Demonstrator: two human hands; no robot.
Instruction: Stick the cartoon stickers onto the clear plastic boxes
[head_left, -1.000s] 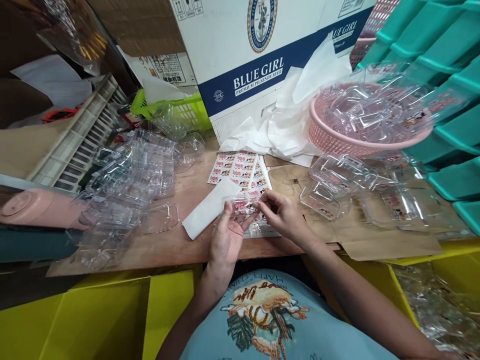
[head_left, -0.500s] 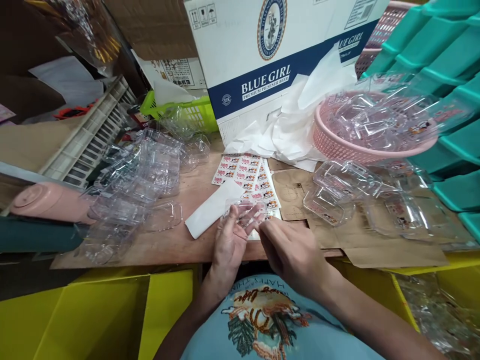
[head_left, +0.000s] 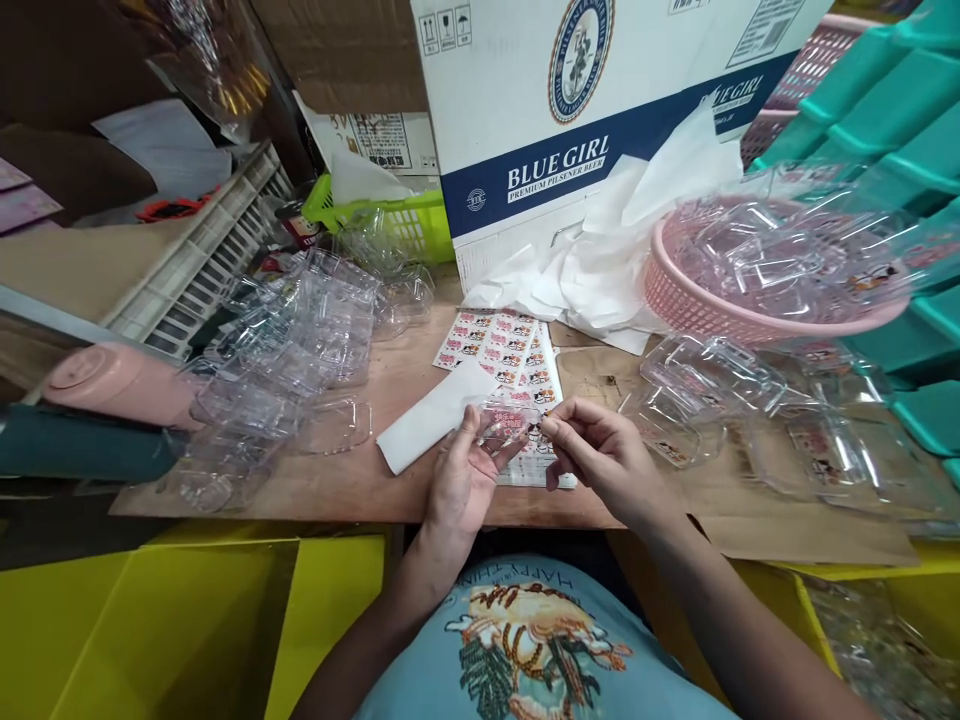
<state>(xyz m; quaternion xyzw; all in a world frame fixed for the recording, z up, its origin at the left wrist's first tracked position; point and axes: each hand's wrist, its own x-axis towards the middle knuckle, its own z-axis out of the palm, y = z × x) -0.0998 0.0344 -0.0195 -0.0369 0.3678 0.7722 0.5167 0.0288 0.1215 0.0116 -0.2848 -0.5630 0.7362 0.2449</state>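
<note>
My left hand [head_left: 459, 475] holds a small clear plastic cover [head_left: 487, 408] between thumb and fingers, just above the table. A transparent sticker [head_left: 510, 420] with pink lettering shows against the cover. At its right end, my right hand [head_left: 596, 450] pinches the sticker's edge between thumb and forefinger; whether the sticker is fully stuck down I cannot tell. Beneath and behind the hands lie sheets of cat stickers [head_left: 491, 340]. A folded strip of white backing paper [head_left: 427, 415] rests left of them.
Clear plastic covers [head_left: 322, 310] are heaped at left, near a pink bottle [head_left: 112, 385]. At right, stickered covers [head_left: 675, 400] lie on cardboard [head_left: 795, 525] before a pink basket [head_left: 690, 290]. Crumpled white paper [head_left: 577, 285] sits against a beer carton [head_left: 525, 215]. Teal bins [head_left: 862, 110] are stacked far right.
My right hand has turned and opened out, its thumb and forefinger now pinching at the sticker's right end. Pink lettering now shows on the cover. The view has shifted slightly left.
</note>
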